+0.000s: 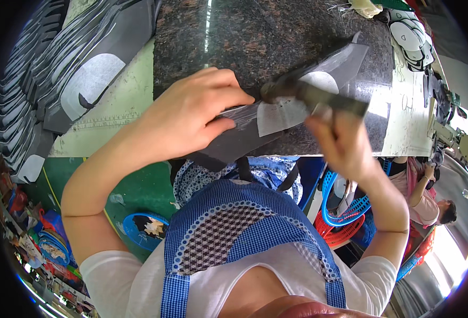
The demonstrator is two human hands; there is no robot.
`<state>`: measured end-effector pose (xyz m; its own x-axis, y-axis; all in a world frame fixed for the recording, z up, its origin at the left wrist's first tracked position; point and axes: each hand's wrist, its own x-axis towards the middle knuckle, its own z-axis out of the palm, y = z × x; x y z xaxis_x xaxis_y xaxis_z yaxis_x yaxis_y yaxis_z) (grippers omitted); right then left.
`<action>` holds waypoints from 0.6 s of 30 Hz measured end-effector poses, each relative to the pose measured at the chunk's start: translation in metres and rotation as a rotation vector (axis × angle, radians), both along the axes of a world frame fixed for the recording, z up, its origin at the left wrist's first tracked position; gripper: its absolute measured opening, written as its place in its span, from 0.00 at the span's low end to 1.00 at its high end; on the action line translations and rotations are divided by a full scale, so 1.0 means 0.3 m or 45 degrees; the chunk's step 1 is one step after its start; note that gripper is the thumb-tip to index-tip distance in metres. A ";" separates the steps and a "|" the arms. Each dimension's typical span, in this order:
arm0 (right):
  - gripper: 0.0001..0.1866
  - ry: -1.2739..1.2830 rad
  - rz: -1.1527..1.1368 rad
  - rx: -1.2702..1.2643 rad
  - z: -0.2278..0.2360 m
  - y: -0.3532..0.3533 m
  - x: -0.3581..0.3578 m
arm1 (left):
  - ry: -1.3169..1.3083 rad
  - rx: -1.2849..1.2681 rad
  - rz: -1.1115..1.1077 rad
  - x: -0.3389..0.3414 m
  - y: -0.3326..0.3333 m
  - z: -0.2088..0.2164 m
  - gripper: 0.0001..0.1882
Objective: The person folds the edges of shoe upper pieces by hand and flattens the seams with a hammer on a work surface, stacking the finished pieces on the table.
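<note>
A dark grey flat material piece [233, 142] with two pale patches lies slantwise over the dark stone slab [234, 37], one end past its near edge. My left hand [197, 108] is at its left part, thumb and forefinger closed on the folded edge strip. Gripped in my right hand [345, 140] is a hammer [329, 99], smeared by motion. Its dark head is over the piece's upper edge, beside the middle pale patch [279, 116]; whether they touch is unclear.
Stacked dark grey pieces [99, 63] with pale patches fill the table's left side. White-and-black cut parts [409, 40] lie at the far right. Below are a blue bin [144, 229] and a red basket [342, 232]. Another person [422, 193] is at the right.
</note>
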<state>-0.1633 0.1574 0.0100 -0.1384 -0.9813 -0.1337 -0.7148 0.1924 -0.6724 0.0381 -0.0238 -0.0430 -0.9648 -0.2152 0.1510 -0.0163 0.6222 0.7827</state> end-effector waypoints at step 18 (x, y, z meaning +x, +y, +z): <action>0.03 -0.107 -0.127 -0.038 -0.021 -0.055 0.105 | -0.006 -0.123 0.064 0.137 -0.017 -0.018 0.13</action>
